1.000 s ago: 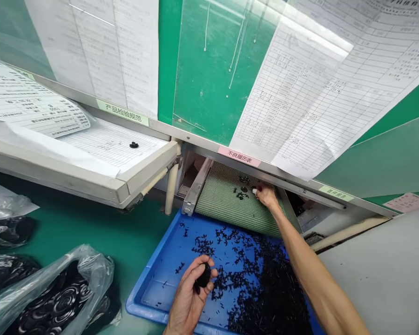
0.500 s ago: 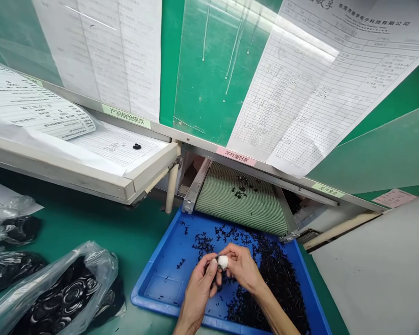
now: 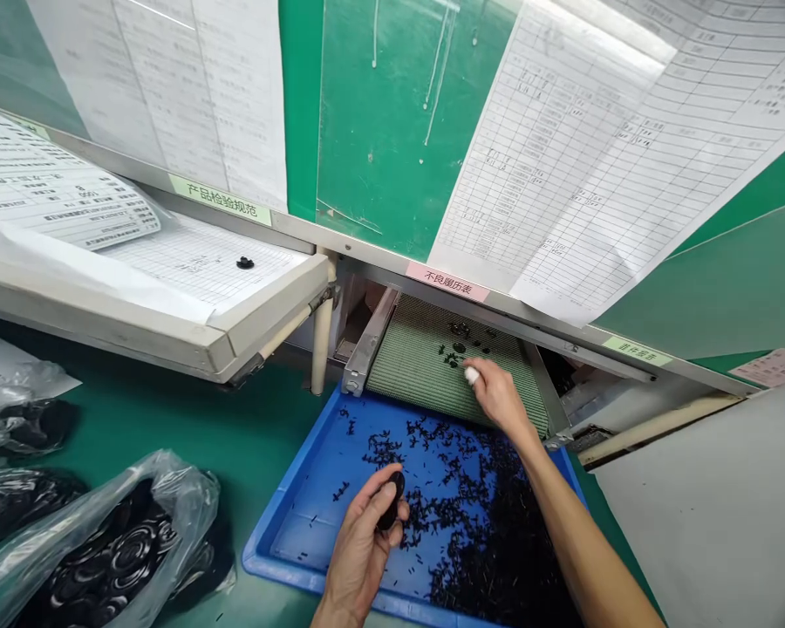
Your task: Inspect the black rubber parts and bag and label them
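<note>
My left hand (image 3: 361, 542) hovers over the blue tray (image 3: 288, 515) with its fingers closed around small round black parts (image 3: 391, 504). My right hand (image 3: 497, 394) reaches forward onto the green mesh conveyor belt (image 3: 412, 366). Its fingers, one with a white wrap at the tip, are stretched toward a few small black parts (image 3: 456, 351) lying on the belt, and I see nothing held in them. Black trimmings (image 3: 497, 541) lie scattered over the tray, thickest at its right side.
Clear plastic bags of round black parts (image 3: 111, 558) lie on the green table at the left. A sloped white stand (image 3: 235, 327) holds papers and one black part (image 3: 244, 262). Printed sheets hang on the green panel above. A grey surface (image 3: 713, 515) borders the right.
Half a second ago both hands met over the tray. My right hand has since moved forward onto the belt, while my left stays over the tray holding the black parts.
</note>
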The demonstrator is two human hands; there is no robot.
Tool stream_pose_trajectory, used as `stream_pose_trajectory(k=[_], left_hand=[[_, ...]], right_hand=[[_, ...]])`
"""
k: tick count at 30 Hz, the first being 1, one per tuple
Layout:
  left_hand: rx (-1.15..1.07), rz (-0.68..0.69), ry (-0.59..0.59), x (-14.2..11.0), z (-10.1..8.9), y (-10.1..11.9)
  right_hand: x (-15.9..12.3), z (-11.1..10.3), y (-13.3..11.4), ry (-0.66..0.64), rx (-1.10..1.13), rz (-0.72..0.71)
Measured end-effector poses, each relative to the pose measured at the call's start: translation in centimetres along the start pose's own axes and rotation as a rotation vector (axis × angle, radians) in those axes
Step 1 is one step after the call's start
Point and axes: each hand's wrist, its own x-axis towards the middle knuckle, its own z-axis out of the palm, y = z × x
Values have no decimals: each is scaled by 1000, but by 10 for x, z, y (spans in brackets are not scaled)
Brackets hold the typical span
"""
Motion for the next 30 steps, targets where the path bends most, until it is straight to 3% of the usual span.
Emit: stream_pose_trajectory(k=[3,6,11,15,18,22,25,30], left_hand=[[-74,6,57,-1,1,5],[-109,8,54,-1,1,6],[-153,5,77,1,-1,5],[-83,29,62,-1,0,3],[18,40,-32,-3,3,0],[161,52,-116,-2,7,-5],[229,74,-134,-2,7,-7],[263,80,-121,-2,6,-7]], right_hand=[[57,4,19,25,-1,71],[92,16,36,-25,41,99],[97,24,53,39,142,144],[67,11,47,138,281,133],[24,9,23,87,421,107],[-50,39,-29,-143,581,43],[-94,65,-63,-248,710,102],[-123,69,-81,-274,716,47]])
